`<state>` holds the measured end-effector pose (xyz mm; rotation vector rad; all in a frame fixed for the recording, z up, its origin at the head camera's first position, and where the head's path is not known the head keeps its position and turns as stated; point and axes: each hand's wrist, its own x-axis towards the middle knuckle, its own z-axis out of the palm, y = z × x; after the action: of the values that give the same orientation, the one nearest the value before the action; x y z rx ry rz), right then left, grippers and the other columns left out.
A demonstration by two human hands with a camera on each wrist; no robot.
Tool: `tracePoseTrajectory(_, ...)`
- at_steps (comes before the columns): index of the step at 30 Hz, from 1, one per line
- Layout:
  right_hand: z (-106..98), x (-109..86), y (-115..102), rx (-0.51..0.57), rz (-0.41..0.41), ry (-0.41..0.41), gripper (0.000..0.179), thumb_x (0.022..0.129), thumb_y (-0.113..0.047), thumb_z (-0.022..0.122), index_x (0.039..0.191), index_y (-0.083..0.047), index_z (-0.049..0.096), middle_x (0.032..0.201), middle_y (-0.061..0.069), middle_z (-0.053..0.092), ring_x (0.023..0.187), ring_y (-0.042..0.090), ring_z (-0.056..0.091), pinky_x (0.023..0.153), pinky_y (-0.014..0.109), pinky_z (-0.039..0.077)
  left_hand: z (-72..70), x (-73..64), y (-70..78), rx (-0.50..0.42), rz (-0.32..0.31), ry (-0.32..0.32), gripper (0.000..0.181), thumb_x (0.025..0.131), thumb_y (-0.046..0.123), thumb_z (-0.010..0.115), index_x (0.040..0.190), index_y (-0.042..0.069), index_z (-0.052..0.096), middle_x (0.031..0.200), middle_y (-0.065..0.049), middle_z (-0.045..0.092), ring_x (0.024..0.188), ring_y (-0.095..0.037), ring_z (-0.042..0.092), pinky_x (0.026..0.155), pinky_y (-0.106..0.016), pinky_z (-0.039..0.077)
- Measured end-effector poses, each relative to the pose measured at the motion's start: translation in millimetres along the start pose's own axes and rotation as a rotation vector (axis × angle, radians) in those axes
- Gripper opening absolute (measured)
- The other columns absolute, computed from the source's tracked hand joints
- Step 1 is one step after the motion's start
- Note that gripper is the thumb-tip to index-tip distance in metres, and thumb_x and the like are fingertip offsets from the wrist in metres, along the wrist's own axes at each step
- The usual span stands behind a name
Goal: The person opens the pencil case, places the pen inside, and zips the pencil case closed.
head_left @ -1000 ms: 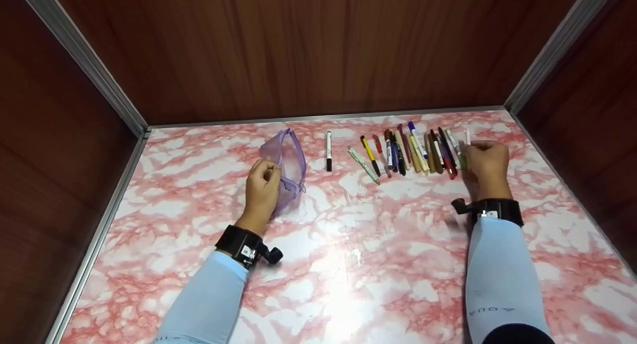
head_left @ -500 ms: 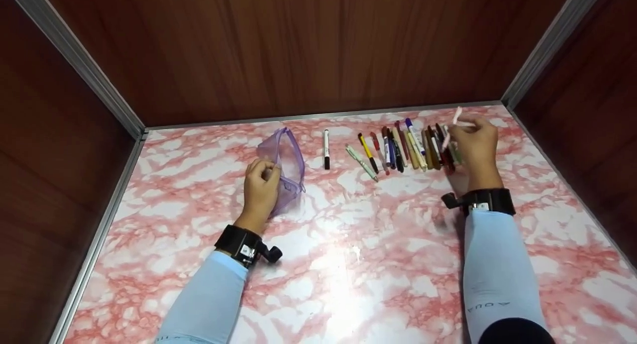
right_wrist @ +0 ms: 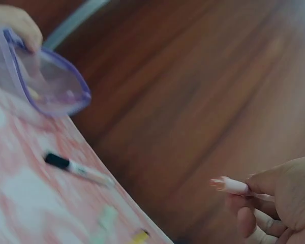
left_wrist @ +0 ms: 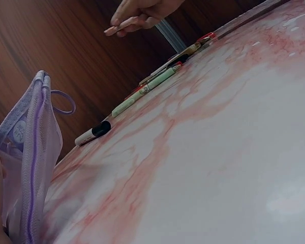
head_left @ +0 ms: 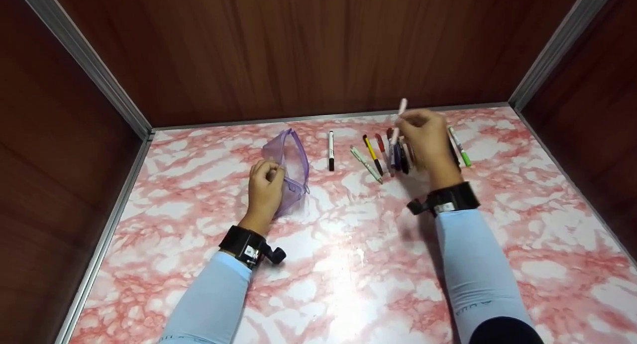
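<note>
Tabletop (head_left: 378,264) runs under both hands, pink-and-white marbled. Pale blue sleeves on both arms; upside-down lettering on the right sleeve (head_left: 480,259), too blurred to read surely.

Purple pouch (head_left: 289,203): sheer mesh, at left hand (head_left: 266,187), which pinches the edge of its mouth; mouth gapes toward the right hand (head_left: 428,137). Likely very light, floppy, apt to sag shut if let go; best held by the stiffer zip edge. Pale patch (left_wrist: 19,131) inside the mouth carries marks, unreadable.

Row of pens (head_left: 398,160) below right hand, partly hidden by it. Probably hard, light plastic, smooth enough to roll.

Pale pink pen (head_left: 402,106) in right hand, pinched between thumb and fingers, raised clear of the row, tilted. Should be light and stiff, a bit slippery; mid-barrel is the sensible hold. No writing readable.

White marker (head_left: 331,151), black end nearer the person, between the two hands; printing on barrel, illegible. Light green pen (head_left: 366,164) and yellow pen (head_left: 372,154) left of right hand; green-ended marker (head_left: 459,146) just right of it. Zip loop (left_wrist: 66,101) at pouch corner, beyond left hand: thin, flexible-looking.
</note>
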<state>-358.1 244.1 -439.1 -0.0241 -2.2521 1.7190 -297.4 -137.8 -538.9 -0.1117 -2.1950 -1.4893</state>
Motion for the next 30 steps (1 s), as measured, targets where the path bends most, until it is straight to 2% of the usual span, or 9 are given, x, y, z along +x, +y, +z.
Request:
tracePoseTrajectory(7, 55.9, -15.2, -14.0, 0.013, -0.05, -0.14, 0.018, 0.104, -0.008, 0.081, 0.115, 0.007, 0.081, 0.095, 0.005, 0.082, 0.07, 0.005, 0.075, 0.069, 0.027, 0.067, 0.2, -2.0, -1.1, 0.008, -0.003, -0.014, 0.011, 0.102, 0.009, 0.072, 0.095, 0.001, 0.074, 0.11, -0.017, 0.071, 0.12, -0.033, 0.06, 0.108, -0.044, 0.047)
tracePoseTrajectory(12, 93.0, -28.7, -27.7, 0.089, -0.035, -0.231, 0.017, 0.102, -0.001, 0.079, 0.116, 0.01, 0.08, 0.106, 0.022, 0.084, 0.076, 0.01, 0.078, 0.072, 0.029, 0.069, 0.1, -1.9, 0.0, -0.003, -0.014, -0.011, 0.012, 0.104, 0.01, 0.07, 0.098, 0.0, 0.074, 0.118, -0.018, 0.071, 0.123, -0.034, 0.059, 0.109, -0.044, 0.047)
tracePoseTrajectory(16, 113.7, -41.1, -31.4, 0.065, 0.012, -0.313, 0.019, 0.101, -0.002, 0.081, 0.118, 0.005, 0.08, 0.114, 0.025, 0.083, 0.087, 0.021, 0.081, 0.082, 0.041, 0.071, 0.8, -2.3, 0.6, -0.011, -0.01, -0.014, 0.012, 0.104, 0.008, 0.069, 0.099, -0.001, 0.074, 0.121, -0.019, 0.07, 0.124, -0.035, 0.058, 0.109, -0.043, 0.047)
tracePoseTrajectory(20, 126.6, -54.4, -29.3, 0.014, 0.008, -0.357, 0.019, 0.1, -0.003, 0.082, 0.119, 0.002, 0.082, 0.115, 0.026, 0.083, 0.091, 0.032, 0.083, 0.088, 0.055, 0.07, 1.9, -3.2, -0.6, -0.015, 0.001, -0.02, 0.011, 0.103, 0.007, 0.068, 0.099, -0.002, 0.074, 0.121, -0.02, 0.07, 0.123, -0.035, 0.058, 0.108, -0.041, 0.047)
tracePoseTrajectory(25, 139.4, -64.0, -27.2, 0.005, -0.049, -0.377, 0.021, 0.099, -0.002, 0.081, 0.119, 0.006, 0.082, 0.114, 0.025, 0.083, 0.084, 0.016, 0.079, 0.083, 0.045, 0.071, 1.6, -1.6, -0.7, -0.024, 0.016, -0.015, 0.01, 0.102, 0.007, 0.069, 0.099, -0.002, 0.074, 0.12, -0.02, 0.069, 0.123, -0.034, 0.058, 0.108, -0.042, 0.047)
tracePoseTrajectory(26, 142.1, -65.5, -27.1, -0.002, -0.055, -0.383, 0.023, 0.099, -0.003, 0.082, 0.12, 0.006, 0.082, 0.114, 0.023, 0.084, 0.086, 0.014, 0.079, 0.082, 0.039, 0.071, 1.2, -1.5, -0.8, -0.024, 0.018, -0.014, 0.01, 0.102, 0.007, 0.069, 0.099, -0.002, 0.074, 0.12, -0.02, 0.069, 0.123, -0.034, 0.058, 0.108, -0.042, 0.047)
tracePoseTrajectory(30, 151.3, -73.8, -25.1, -0.028, -0.062, -0.411, 0.026, 0.096, -0.003, 0.083, 0.121, 0.003, 0.083, 0.115, 0.019, 0.085, 0.096, 0.026, 0.082, 0.085, 0.032, 0.069, 1.1, -1.6, -0.6, -0.018, 0.02, -0.013, 0.01, 0.101, 0.007, 0.069, 0.098, -0.001, 0.073, 0.119, -0.019, 0.069, 0.124, -0.034, 0.057, 0.109, -0.042, 0.046)
